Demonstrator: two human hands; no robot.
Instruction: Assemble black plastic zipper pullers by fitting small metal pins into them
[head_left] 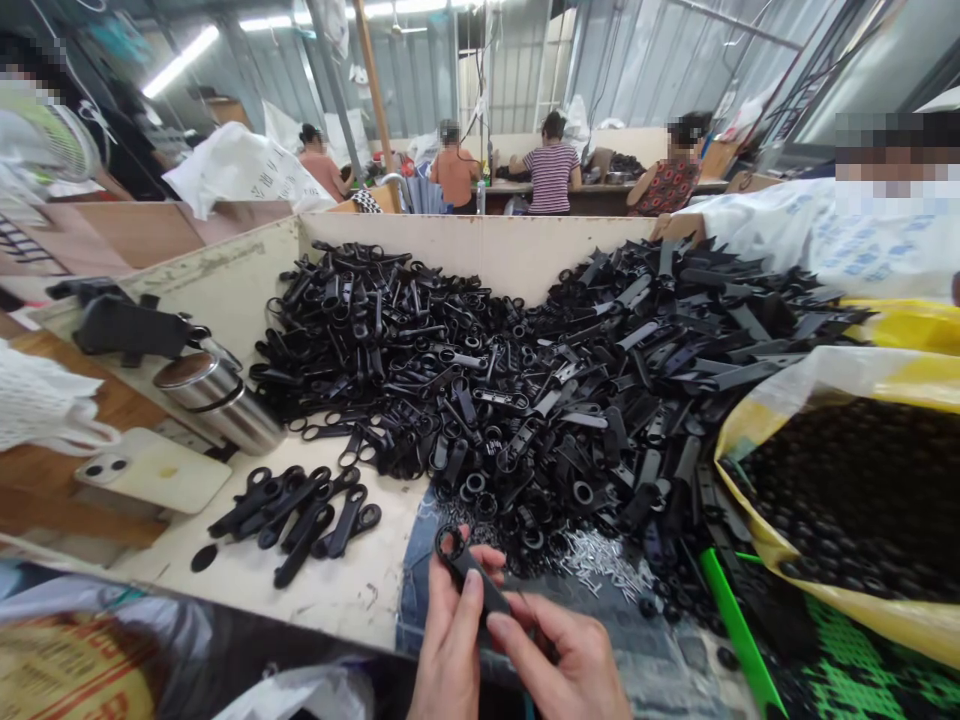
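Observation:
My left hand (450, 640) is closed round a black plastic ring-ended part (469, 565), held just above the near edge of the bench. My right hand (570, 660) meets it from the right, fingers pinched on the same part's lower end. Behind them lies a big heap of the same black parts (540, 390), filling the walled tray. A small pile of silver pins (607, 565) lies on a denim cloth (416, 570) just beyond my hands. To the left, several black parts (300, 510) lie in a separate small group.
A yellow bag of small black round pieces (855, 490) stands at the right, a green rod (735, 630) before it. A steel flask (221, 400) and a white phone (150, 468) sit at the left. Several people work at a far table (600, 190).

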